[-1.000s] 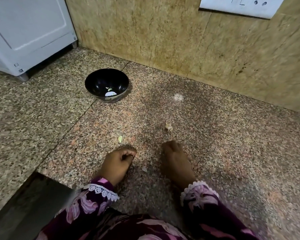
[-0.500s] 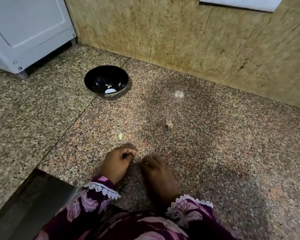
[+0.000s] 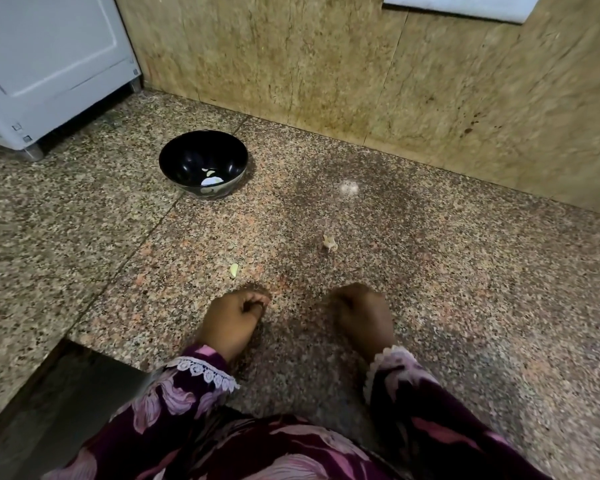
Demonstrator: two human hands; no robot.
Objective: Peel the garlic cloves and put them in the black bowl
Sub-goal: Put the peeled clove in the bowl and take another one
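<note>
A person's left hand (image 3: 234, 315) rests on a speckled stone counter (image 3: 465, 289) with its fingers curled under against the thumb; whether they pinch anything cannot be told from this angle. The right hand (image 3: 359, 311), set apart to its side, also lies knuckles-up with fingers folded, and what it holds, if anything, is hidden. Both wrists emerge from lace-trimmed floral sleeves (image 3: 201, 372). Just beyond the left hand's fingertips lies 1 pale garlic clove (image 3: 234, 270), its long axis running roughly away from the person, tilted slightly right; the left hand is plainly the nearer of the 2. Farther out, ahead of the right hand, sits a crumpled scrap of skin (image 3: 329, 242). The black bowl (image 3: 187, 157) stands well beyond the clove, up and to the left, near the wall (image 3: 326, 64) and a white appliance (image 3: 49, 64), with a few pale pieces already inside. The likely next reach is a short one forward for the clove, then a longer carry on to the bowl
</note>
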